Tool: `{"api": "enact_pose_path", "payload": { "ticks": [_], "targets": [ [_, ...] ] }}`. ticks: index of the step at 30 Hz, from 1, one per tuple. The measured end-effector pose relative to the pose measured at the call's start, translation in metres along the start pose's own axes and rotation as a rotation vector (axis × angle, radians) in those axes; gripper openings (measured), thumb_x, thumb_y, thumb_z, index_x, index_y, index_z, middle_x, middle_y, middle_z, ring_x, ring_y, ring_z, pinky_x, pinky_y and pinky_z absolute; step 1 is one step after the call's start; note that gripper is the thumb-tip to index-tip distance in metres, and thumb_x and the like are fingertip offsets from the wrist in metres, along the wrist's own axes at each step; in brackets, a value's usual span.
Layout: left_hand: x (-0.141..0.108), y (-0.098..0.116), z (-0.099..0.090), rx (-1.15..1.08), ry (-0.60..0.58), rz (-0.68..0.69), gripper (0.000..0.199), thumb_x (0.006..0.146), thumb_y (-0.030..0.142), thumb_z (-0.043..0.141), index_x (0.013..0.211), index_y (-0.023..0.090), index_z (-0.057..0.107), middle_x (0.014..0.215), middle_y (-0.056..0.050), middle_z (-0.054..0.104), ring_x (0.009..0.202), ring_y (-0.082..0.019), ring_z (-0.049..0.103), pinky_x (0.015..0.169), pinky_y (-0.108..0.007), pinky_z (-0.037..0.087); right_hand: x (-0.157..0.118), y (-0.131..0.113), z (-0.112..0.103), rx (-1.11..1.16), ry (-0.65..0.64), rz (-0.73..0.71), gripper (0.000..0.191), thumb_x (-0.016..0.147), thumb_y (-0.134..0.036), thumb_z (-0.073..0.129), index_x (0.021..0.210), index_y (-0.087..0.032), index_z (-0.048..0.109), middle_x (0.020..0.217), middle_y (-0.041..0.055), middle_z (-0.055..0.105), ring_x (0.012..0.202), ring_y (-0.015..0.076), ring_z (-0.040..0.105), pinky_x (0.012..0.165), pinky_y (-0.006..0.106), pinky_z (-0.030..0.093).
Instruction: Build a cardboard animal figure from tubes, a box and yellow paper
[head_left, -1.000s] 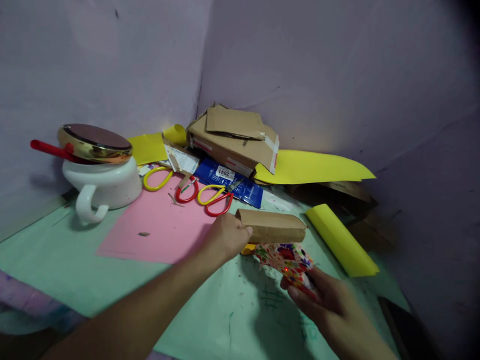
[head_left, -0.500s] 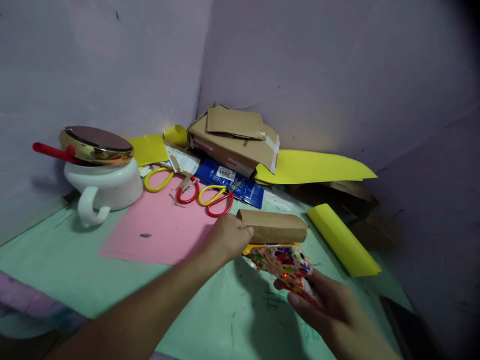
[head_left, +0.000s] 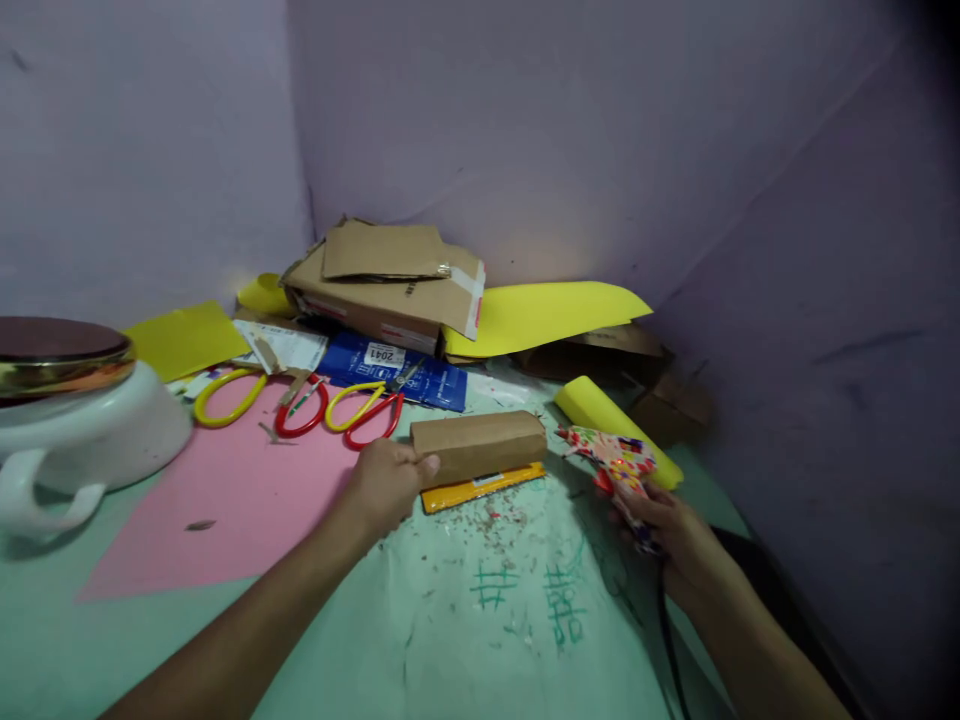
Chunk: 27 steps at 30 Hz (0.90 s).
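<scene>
My left hand (head_left: 390, 480) is closed on the left end of a folded brown cardboard piece (head_left: 480, 446), thumb on its near face. Just below that piece lies an orange-yellow strip (head_left: 480, 487), with small brown crumbs scattered on the table in front of it. In my right hand (head_left: 667, 525) is a glue gun (head_left: 619, 458) with a colourful floral pattern. Its nozzle points left towards the cardboard's right end, with a small gap between them. A black cord hangs down from its handle.
Scissors with red and yellow handles (head_left: 367, 412) lie on pink paper (head_left: 225, 510) and a blue packet (head_left: 450, 385). A cardboard box (head_left: 375, 290) stands behind. Yellow sheets (head_left: 555, 315) and a yellow roll (head_left: 600, 405) are to the right. A white mug (head_left: 112, 430) stands left.
My right hand has carried the glue gun from in front of the cardboard to its right side, and turned it to point left. The view has shifted right; the orange strip is now uncovered.
</scene>
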<state>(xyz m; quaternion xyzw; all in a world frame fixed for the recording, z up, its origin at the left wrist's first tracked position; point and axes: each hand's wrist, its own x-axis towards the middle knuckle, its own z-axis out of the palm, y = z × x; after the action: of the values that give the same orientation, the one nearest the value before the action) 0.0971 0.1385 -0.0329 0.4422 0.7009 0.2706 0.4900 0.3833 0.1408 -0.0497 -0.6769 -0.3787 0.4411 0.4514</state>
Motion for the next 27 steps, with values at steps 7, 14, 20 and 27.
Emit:
{"api": "enact_pose_path", "payload": {
  "ticks": [7,14,20,27],
  "targets": [
    [0.0,0.002,0.002,0.018,0.022,-0.042,0.047,0.081,0.033,0.049,0.038,0.02,0.038,0.022,0.007,0.031,0.02,-0.007,0.025,0.027,-0.019,0.016,0.025,-0.003,0.022,-0.044,-0.045,-0.048,0.025,0.062,-0.037,0.067,0.075,-0.015,0.065,0.067,0.0047,0.065,0.048,0.0125,0.05,0.04,0.022,0.035],
    [0.0,0.0,0.001,0.047,0.037,-0.045,0.045,0.076,0.043,0.053,0.039,0.02,0.042,0.021,0.005,0.034,0.02,-0.008,0.026,0.026,-0.019,0.018,0.013,-0.022,0.029,-0.31,-0.013,-0.179,0.031,0.061,-0.045,0.068,0.048,-0.019,0.057,0.047,0.001,0.048,0.051,0.017,0.049,0.043,0.024,0.024],
    [0.002,-0.001,0.003,-0.024,0.052,-0.028,0.042,0.067,0.046,0.061,0.04,0.019,0.043,0.029,0.004,0.042,0.024,-0.007,0.032,0.028,-0.019,0.019,-0.003,-0.04,0.032,-0.626,0.199,-0.491,0.026,0.074,-0.042,0.058,0.08,-0.02,0.069,0.068,0.0072,0.065,0.06,0.0213,0.058,0.05,0.029,0.034],
    [0.005,-0.013,0.004,-0.067,0.026,0.02,0.041,0.064,0.048,0.062,0.043,0.018,0.045,0.035,0.004,0.046,0.029,-0.006,0.037,0.031,-0.017,0.022,0.027,-0.018,0.054,-0.214,-0.298,-0.406,0.028,0.066,-0.032,0.06,0.088,-0.015,0.062,0.078,0.0059,0.066,0.07,0.018,0.06,0.063,0.029,0.047]
  ]
}}
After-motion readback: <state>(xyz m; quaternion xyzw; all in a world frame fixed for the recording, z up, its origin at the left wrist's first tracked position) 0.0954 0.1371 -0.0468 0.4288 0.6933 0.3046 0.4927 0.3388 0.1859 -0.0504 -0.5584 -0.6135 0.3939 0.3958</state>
